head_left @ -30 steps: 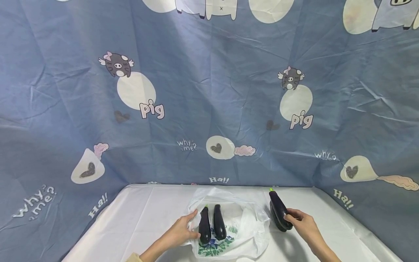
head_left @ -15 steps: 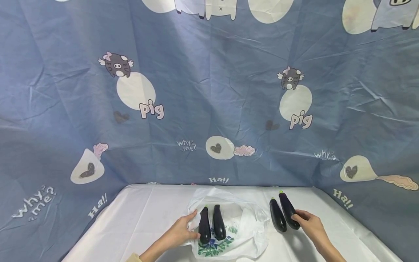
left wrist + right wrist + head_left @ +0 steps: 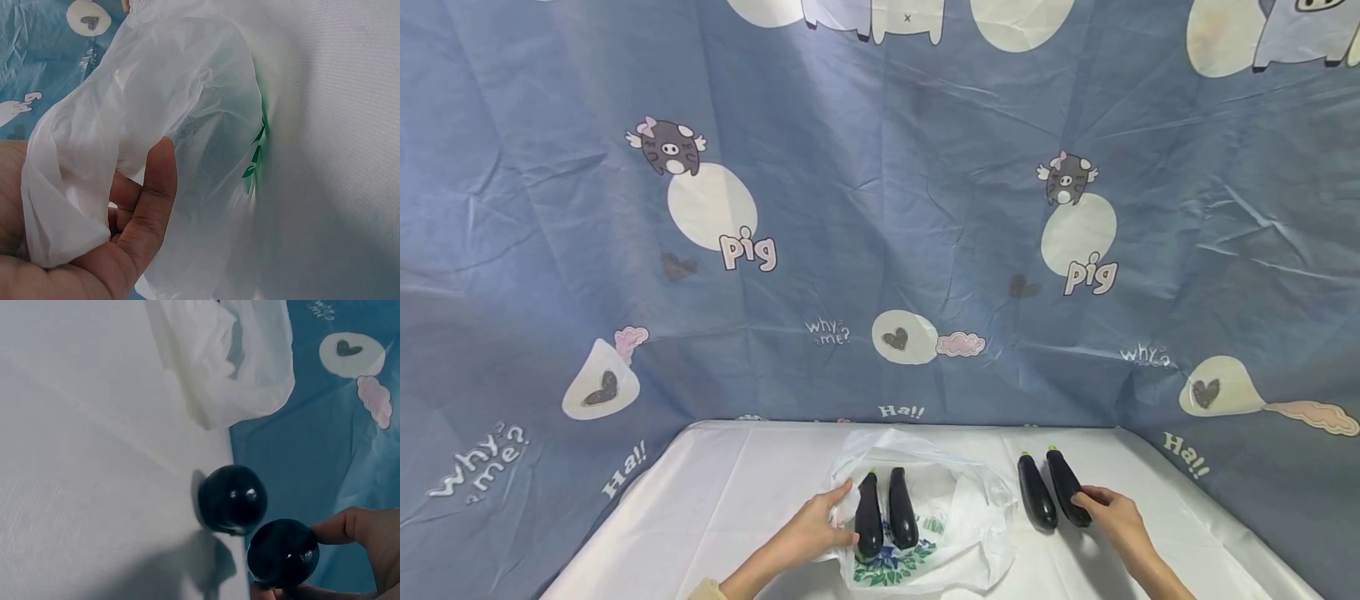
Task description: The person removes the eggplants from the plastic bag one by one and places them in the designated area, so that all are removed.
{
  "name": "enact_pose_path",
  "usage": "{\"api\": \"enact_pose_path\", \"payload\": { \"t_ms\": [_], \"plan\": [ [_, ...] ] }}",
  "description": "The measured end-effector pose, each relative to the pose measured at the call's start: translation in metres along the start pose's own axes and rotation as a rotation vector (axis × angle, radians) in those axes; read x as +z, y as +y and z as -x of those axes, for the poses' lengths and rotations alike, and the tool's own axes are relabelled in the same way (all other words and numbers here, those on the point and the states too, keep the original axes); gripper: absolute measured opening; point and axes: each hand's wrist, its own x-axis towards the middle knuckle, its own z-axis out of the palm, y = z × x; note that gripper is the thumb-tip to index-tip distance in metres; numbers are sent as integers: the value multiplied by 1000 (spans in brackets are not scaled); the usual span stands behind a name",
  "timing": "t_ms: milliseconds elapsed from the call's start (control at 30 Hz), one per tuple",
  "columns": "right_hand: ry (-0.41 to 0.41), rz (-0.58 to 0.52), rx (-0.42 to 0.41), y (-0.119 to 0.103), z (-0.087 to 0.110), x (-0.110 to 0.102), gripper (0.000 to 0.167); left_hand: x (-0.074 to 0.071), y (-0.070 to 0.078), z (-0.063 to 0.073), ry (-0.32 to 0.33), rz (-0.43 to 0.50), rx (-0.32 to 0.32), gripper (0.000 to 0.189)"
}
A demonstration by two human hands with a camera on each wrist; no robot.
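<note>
My left hand holds the left rim of a thin white plastic bag printed with green leaves and blue flowers. In the left wrist view the bag's film drapes over the curled fingers. Inside the open bag lie two dark eggplants, a left one and a right one. Right of the bag my right hand grips another eggplant near its blunt lower end. Beside it, just to the left, a further eggplant lies on the table. Both have green stem tips at the far end.
A white cloth covers the table. Behind it and along both sides hangs a blue printed curtain. A small white piece shows at the bottom edge, below the bag.
My right hand has moved the held eggplant right and slightly toward me, from above the other eggplant to beside it. The left hand and the bag have stayed in place.
</note>
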Motion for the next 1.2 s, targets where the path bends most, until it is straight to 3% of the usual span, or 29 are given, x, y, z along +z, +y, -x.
{"api": "enact_pose_path", "payload": {
  "t_ms": [267,833,1200],
  "plan": [
    [18,42,-6,6,-3,3,65,0,0,0,-8,2,3,87],
    [8,20,71,16,-10,11,65,1,0,1,-9,-5,6,88],
    [13,21,63,19,-11,10,66,1,1,1,-15,6,3,87]
  ]
}}
